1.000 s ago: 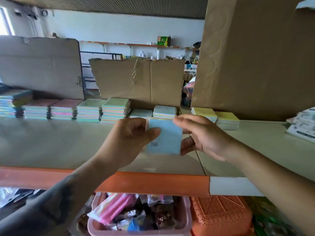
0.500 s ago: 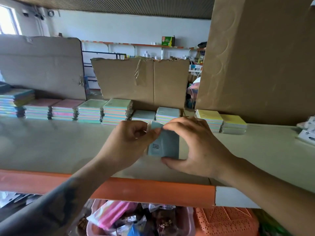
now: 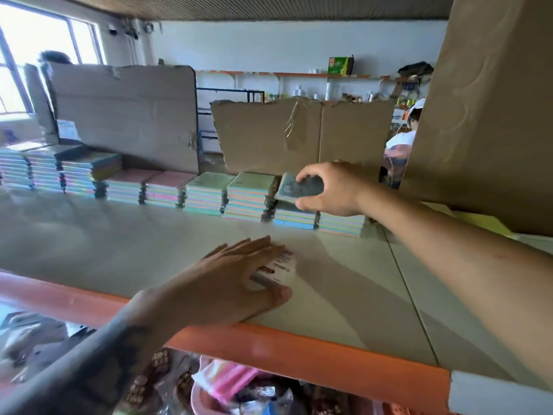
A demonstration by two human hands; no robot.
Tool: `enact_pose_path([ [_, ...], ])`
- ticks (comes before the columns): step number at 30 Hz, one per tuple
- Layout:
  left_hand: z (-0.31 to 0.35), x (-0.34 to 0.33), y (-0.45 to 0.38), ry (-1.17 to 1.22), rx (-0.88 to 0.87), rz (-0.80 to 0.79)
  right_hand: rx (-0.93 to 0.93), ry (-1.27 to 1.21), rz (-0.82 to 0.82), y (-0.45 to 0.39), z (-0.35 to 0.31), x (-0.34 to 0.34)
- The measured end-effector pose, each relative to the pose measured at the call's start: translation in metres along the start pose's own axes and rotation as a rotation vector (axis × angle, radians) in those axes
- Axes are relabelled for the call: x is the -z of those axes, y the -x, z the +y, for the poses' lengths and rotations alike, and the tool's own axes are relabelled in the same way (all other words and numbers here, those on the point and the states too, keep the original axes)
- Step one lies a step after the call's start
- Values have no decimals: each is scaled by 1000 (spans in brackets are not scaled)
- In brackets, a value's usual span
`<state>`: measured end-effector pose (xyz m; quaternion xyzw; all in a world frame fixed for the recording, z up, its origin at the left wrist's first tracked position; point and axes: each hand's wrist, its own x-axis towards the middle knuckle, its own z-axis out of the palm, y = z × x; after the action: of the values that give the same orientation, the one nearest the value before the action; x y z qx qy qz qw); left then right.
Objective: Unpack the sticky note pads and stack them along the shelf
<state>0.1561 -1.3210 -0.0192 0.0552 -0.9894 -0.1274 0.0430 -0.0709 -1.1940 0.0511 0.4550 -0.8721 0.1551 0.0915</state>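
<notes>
My right hand (image 3: 332, 190) grips a blue sticky note pad (image 3: 302, 188) by its edges, just above a short stack of pads (image 3: 294, 218) at the back of the shelf (image 3: 119, 244). My left hand (image 3: 227, 280) lies flat with straight fingers on a white printed wrapper (image 3: 276, 269) near the shelf's orange front edge (image 3: 269, 348). A row of pastel pad stacks (image 3: 206, 194) runs leftward along the back.
Cardboard sheets (image 3: 299, 136) stand behind the stacks, and a big cardboard box (image 3: 490, 115) fills the right. Yellow pads (image 3: 484, 223) lie partly under my right arm. A pink basket (image 3: 209, 396) with packets sits below the shelf. A person (image 3: 401, 145) is behind.
Both hands held the blue pad near the front; my right hand has carried it back to the short stack, while my left hand dropped flat onto the white wrapper.
</notes>
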Motion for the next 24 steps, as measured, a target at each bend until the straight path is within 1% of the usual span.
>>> enact_pose_path([
  [2, -3, -3, 0, 15, 3, 13, -15, 19, -32, -12, 4, -9],
  [5, -2, -4, 2, 12, -1, 37, -22, 120, -51, -19, 8, -21],
  [11, 4, -1, 5, 12, 12, 40, -36, 88, -107, -22, 13, -25],
  [15, 6, 1, 6, 4, 25, 23, -35, 130, -115, -21, 14, -29],
  [20, 5, -1, 6, -5, 35, 51, -30, 202, -57, -11, 13, -31],
  [22, 5, -1, 6, -19, 41, 59, -19, 140, 17, 1, 7, -28],
  [24, 5, 0, 6, -38, 51, 68, 46, 42, 97, 22, -5, -20],
])
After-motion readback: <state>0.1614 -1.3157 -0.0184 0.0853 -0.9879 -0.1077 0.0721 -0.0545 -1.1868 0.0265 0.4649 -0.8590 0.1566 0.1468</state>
